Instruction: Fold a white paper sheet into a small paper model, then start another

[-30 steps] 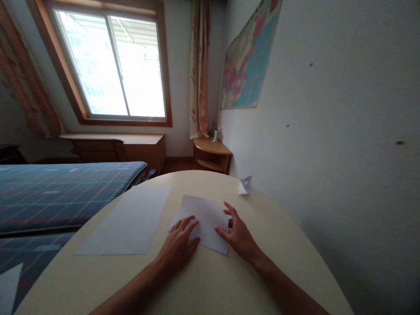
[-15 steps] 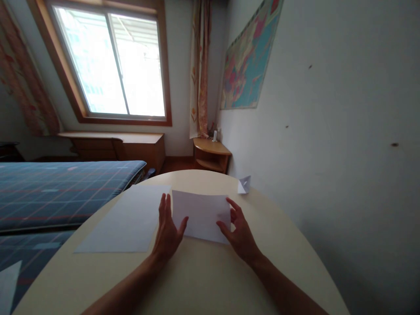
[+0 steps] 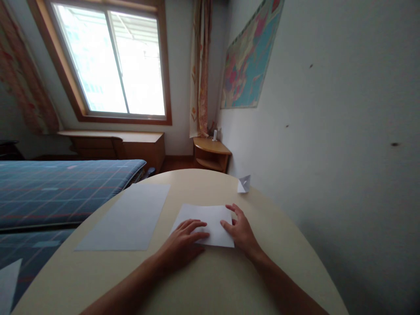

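A white sheet of paper [image 3: 213,218], seemingly folded to a smaller rectangle, lies on the round cream table in front of me. Across its near left part rests my left hand [image 3: 185,238], fingers stretched out to the right and covering that corner. At the right edge is my right hand [image 3: 241,229], thumb over the paper and index finger by the far right corner; its other fingers are curled at the edge and partly hidden. A larger white sheet [image 3: 126,218] lies flat to the left of my hands.
The round table [image 3: 269,271] reaches close to the white wall [image 3: 344,183] on the right. A small folded paper piece [image 3: 243,184] stands near its far right rim. Beds with blue plaid mattresses [image 3: 65,188] are to the left. Another paper corner [image 3: 9,280] shows at lower left.
The paper has come down flat onto the table, slightly nearer to me. My left hand has turned from upright beside its left edge to lying over it. The right hand stays at the right edge.
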Motion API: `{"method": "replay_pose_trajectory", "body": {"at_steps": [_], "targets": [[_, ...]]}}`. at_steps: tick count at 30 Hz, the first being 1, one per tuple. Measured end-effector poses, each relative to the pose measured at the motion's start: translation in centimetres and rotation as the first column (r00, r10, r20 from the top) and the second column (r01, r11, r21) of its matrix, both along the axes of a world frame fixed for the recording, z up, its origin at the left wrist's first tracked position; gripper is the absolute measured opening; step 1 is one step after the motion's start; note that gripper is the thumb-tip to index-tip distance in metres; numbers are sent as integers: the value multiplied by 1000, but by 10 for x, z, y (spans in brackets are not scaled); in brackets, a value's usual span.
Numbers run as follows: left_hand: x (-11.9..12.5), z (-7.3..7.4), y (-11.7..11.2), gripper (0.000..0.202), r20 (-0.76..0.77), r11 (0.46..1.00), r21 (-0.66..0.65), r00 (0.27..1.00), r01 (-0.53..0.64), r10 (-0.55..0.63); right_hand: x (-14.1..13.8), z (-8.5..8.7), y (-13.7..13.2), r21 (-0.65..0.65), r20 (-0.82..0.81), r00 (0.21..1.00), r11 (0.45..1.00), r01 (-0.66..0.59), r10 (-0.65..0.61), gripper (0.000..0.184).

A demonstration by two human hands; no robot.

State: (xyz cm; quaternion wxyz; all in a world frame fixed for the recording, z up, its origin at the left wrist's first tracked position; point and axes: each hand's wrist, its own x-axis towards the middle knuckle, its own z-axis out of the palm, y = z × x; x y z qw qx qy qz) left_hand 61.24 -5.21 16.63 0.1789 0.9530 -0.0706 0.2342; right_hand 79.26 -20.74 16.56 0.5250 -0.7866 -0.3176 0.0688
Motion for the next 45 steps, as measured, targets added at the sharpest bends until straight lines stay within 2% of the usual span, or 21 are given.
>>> {"method": "replay_pose_trajectory", "body": {"at_steps": [4, 8, 10, 12, 14, 17, 20, 24, 29, 32, 35, 37, 42, 45], "targets": [[2, 4, 1, 20, 114, 1000, 3, 993, 4, -4, -2, 14, -2, 19, 2, 1000, 1000, -2, 2, 40], [4, 5, 7, 17, 230, 992, -30, 965, -120, 124, 1, 36, -13, -34, 258, 966, 999, -5, 14, 48], [4, 3, 10, 17, 253, 981, -99, 949, -165, 185, 4, 43, -20, -48, 342, 930, 991, -124, 133, 52], [4, 1, 13, 17, 262, 965, -173, 935, -198, 239, 5, 45, -25, -91, 403, 867, 956, -279, 292, 48], [4, 0, 15, 18, 262, 947, -232, 924, -221, 279, 6, 43, -27, -141, 450, 802, 918, -372, 394, 50], [3, -2, 15, 20, 242, 937, -275, 928, -214, 283, 8, 38, -26, -154, 506, 766, 915, -373, 397, 54], [3, -4, 14, 21, 212, 935, -304, 943, -185, 255, 14, 36, -25, -138, 519, 760, 916, -377, 391, 36], [1, -1, 13, 18, 217, 947, -267, 946, -181, 242, 21, 40, -26, -152, 526, 705, 868, -474, 476, 11], [-2, 4, 11, 19, 217, 972, -123, 950, -200, 223, 20, 41, -27, -213, 595, 611, 835, -507, 522, 12], [-1, 3, 12, 28, 146, 977, -72, 967, -199, 208, 17, 41, -28, -247, 589, 607, 834, -493, 533, 15], [0, -1, 14, 48, 45, 979, -66, 979, -194, 197, 14, 41, -30, -272, 536, 622, 814, -513, 571, 18], [0, -2, 15, 53, -24, 981, -66, 983, -184, 183, 12, 42, -31, -274, 487, 636, 796, -540, 599, 19], [-1, 2, 14, 52, -89, 980, -89, 981, -180, 172, 14, 46, -34, -343, 353, 651, 740, -578, 672, 35], [-1, 3, 15, 35, -76, 981, -100, 984, -169, 162, 18, 46, -35, -430, 283, 657, 705, -564, 699, 43]]}}
